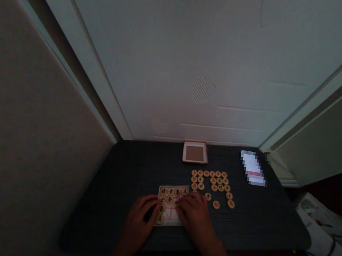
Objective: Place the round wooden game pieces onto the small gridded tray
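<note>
A shallow white box (170, 222) with red lines on its floor lies near the front of the dark table. Round xiangqi pieces with black characters, such as the corner piece (163, 191), fill its far row and left column, with more in the second row. My left hand (140, 218) is curled against the box's left edge, thumb and fingers closed on it. Over the box's right side, my right hand (196, 216) has its fingertips pinched on a xiangqi piece (176, 203) in the second row, partly covered by the fingers.
Several loose xiangqi pieces (220, 188), red and black, lie to the right of the box. Behind them is a box lid (195, 153). A blurred-out bright phone-like object (253, 168) lies at the back right of the table (125, 168). A white bag (324, 234) stands beyond the right edge.
</note>
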Demonstrator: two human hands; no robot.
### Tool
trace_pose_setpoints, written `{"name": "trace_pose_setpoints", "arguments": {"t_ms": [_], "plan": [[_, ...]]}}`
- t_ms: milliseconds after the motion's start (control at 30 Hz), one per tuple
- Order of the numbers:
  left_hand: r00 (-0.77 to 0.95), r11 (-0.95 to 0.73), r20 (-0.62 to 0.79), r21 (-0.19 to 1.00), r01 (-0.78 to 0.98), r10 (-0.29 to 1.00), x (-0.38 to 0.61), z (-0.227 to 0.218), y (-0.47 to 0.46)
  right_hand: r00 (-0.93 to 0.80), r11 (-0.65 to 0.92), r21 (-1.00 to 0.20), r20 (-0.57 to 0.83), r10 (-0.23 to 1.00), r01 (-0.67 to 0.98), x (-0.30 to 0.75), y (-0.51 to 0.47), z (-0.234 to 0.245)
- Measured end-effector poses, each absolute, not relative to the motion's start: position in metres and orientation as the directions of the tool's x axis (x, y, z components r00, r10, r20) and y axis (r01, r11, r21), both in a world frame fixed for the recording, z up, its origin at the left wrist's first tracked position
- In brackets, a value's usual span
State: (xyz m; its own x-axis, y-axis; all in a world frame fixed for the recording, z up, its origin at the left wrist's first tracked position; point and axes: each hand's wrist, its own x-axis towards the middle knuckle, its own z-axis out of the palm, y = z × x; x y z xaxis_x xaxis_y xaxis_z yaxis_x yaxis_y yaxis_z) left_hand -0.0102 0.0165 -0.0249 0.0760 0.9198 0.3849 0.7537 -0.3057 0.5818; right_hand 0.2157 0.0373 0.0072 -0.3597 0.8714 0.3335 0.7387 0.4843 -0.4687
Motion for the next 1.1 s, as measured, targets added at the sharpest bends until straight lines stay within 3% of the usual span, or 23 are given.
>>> {"name": "trace_pose_setpoints", "arguments": {"t_ms": [1100], "plan": [[0.056, -0.279, 0.351, 0.629, 0.725, 0.935, -0.011, -0.027, 0.018, -0.328, 0.497, -0.456, 0.401, 0.855, 0.739, 0.214, 0.037, -0.006]]}}
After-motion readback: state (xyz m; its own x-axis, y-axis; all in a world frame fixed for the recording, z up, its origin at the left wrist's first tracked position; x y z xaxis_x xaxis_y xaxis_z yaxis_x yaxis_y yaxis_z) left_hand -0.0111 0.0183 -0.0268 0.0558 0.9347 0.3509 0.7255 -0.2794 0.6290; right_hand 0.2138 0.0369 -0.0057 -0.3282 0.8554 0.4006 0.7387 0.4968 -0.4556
